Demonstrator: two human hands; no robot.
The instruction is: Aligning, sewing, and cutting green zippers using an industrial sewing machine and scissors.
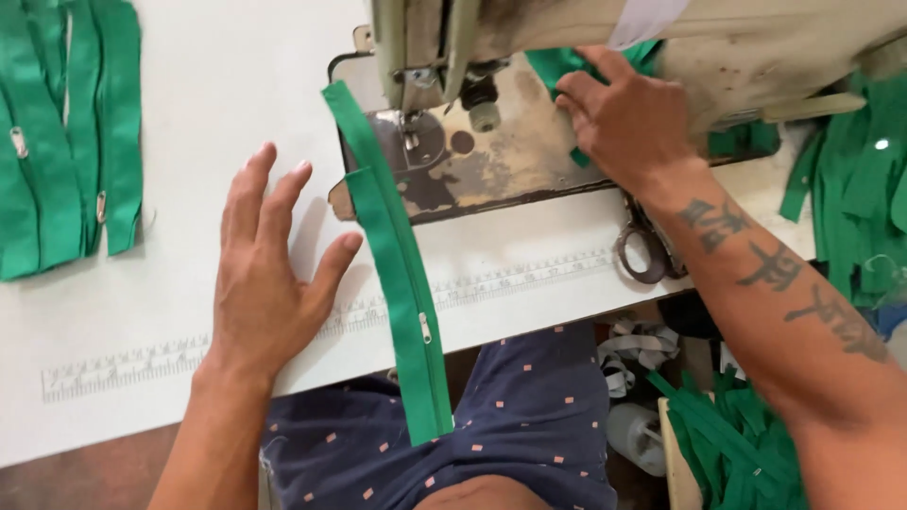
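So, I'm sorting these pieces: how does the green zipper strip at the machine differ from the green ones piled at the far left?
The zipper strip lies alone, stretched from the sewing machine over the table edge; the left pile holds several, bunched side by side. The strip lies beside the left hand; the pile lies apart. Both are green with metal pulls.

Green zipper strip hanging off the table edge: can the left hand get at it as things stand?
Probably yes. The left hand lies open and empty on the white table, just beside the green zipper strip, with nothing between them. The right hand is on green fabric by the sewing machine.
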